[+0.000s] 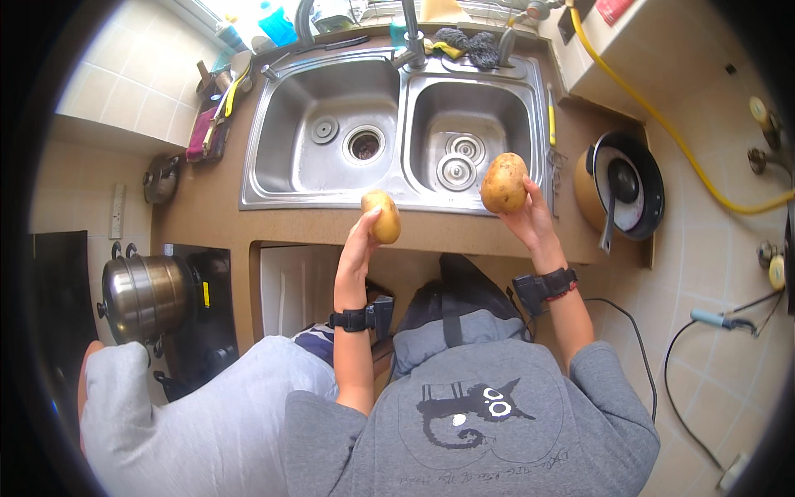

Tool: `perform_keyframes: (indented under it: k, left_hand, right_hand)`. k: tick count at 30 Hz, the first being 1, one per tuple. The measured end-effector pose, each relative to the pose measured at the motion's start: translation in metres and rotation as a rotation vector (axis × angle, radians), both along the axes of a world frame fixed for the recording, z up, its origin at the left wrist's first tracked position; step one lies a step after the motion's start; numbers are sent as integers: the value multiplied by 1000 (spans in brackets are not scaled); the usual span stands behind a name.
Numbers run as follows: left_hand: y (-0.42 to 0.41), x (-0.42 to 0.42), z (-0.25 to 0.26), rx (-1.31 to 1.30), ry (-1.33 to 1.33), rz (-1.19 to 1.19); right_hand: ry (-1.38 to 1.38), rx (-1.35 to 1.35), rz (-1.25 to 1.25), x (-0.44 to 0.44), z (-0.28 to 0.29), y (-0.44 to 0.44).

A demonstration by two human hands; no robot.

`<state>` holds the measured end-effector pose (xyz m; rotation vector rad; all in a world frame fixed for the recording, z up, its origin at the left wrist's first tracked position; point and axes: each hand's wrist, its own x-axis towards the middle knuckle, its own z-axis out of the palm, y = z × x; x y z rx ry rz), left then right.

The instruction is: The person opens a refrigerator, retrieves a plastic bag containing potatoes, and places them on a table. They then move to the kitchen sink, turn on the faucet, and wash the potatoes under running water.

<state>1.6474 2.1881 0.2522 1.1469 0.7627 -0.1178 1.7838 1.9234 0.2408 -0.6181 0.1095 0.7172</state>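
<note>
My left hand (354, 251) grips a smaller yellow-brown potato (385, 220) in front of the sink's near rim, with the thumb along its side. In my right hand (533, 217) is a larger potato (503, 183), its skin dotted with dark spots. That one is held up over the near right corner of the right basin (428, 124). The two potatoes are apart. Beyond my left hand lies the larger left basin (279, 149) of the steel double sink, with its drain (364, 144) uncovered and a loose strainer disc (325, 130) beside it.
A faucet (415, 53) rises behind the basins, near dark scrubbing pads (481, 50). Right of the sink are a yellow-handled tool (551, 121) and nested pans with a ladle (612, 199). A steamer pot (149, 292) stands at left, close to another person (205, 422).
</note>
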Motion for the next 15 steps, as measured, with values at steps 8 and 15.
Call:
perform_keyframes:
  k: [8, 15]
  left_hand:
    - [12, 56, -6, 9, -8, 47]
    - [64, 70, -26, -7, 60, 107]
  right_hand:
    - [-173, -108, 136, 62, 5, 48]
    - [-257, -242, 189, 102, 3, 90]
